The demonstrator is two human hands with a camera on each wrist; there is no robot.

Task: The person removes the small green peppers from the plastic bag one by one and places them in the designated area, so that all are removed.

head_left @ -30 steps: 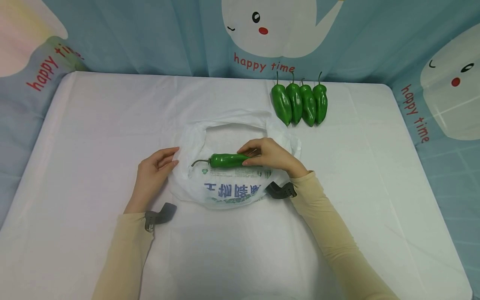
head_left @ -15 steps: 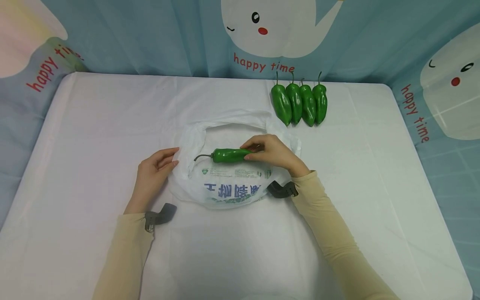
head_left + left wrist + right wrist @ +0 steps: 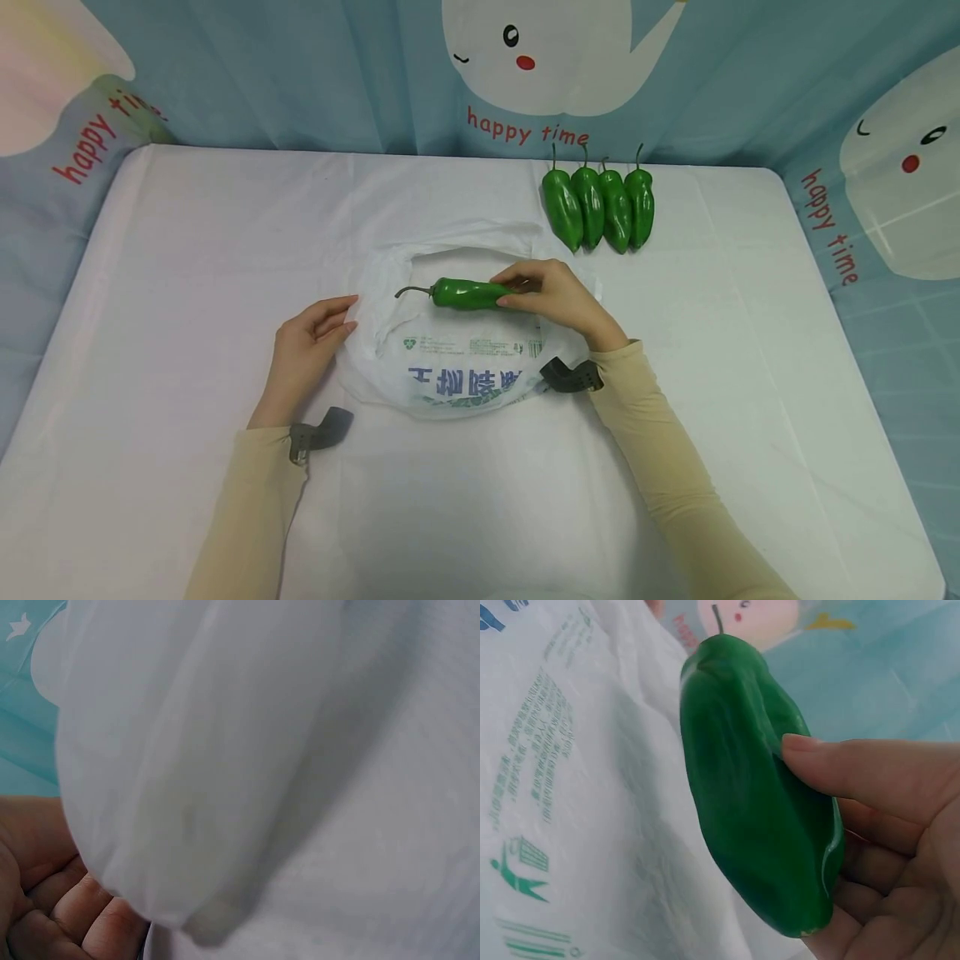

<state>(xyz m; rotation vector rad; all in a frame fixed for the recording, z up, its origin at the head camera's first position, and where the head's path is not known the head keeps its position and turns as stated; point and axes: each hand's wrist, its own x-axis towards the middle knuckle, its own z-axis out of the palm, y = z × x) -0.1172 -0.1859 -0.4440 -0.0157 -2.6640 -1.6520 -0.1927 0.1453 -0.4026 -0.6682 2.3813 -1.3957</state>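
Observation:
My right hand pinches a long green pepper near its tip, thumb on one side and fingers on the other. The pepper lies level over the mouth of a white plastic bag, its stem pointing left. In the right wrist view, the glossy pepper slants beside the bag's green-printed wall. At the bag's left edge, my left hand holds the plastic between thumb and fingers. Curled fingers show behind the bag in the left wrist view; the thumb's grip is hidden there.
Several more green peppers lie side by side at the back of the white-covered table, just behind the bag's right corner. A blue curtain with cartoon prints hangs along the back and sides.
My right hand has moved the pepper away from me and slightly right, from over the bag's printed front towards its opening. The left hand stays at the bag's edge.

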